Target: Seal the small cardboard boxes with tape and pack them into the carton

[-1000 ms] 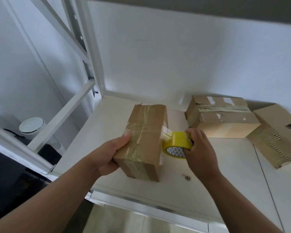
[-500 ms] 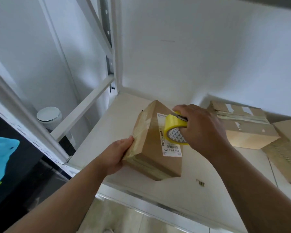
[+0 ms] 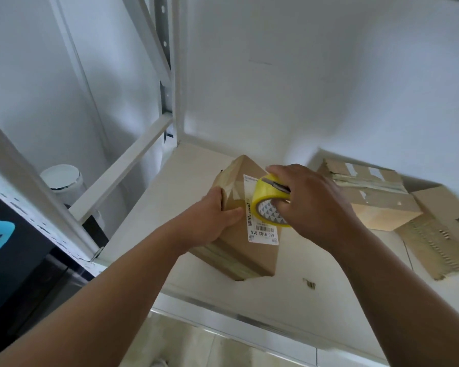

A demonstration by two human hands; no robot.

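Observation:
A small cardboard box (image 3: pixel 260 256) stands tilted on the white shelf (image 3: pixel 157 207), its face with a white barcode label turned up toward me. My left hand (image 3: pixel 212 218) grips the box's left side, thumb across the taped edge. My right hand (image 3: pixel 313 205) holds a yellow tape roll (image 3: pixel 265 197) pressed against the label face near the box's top. A second cardboard box (image 3: pixel 376 197), with torn tape on its top, sits at the back right.
A flattened piece of cardboard (image 3: pixel 443 234) lies at the far right. White rack posts and a diagonal brace (image 3: pixel 122 168) stand on the left. A white round-lidded container (image 3: pixel 61 178) sits beyond the rack. A small scrap (image 3: pixel 310 283) lies near the shelf's front edge.
The box was turned so its label face now shows. My right hand carried the tape roll from the box's right side up onto that face. My left hand shifted further onto the box's left side.

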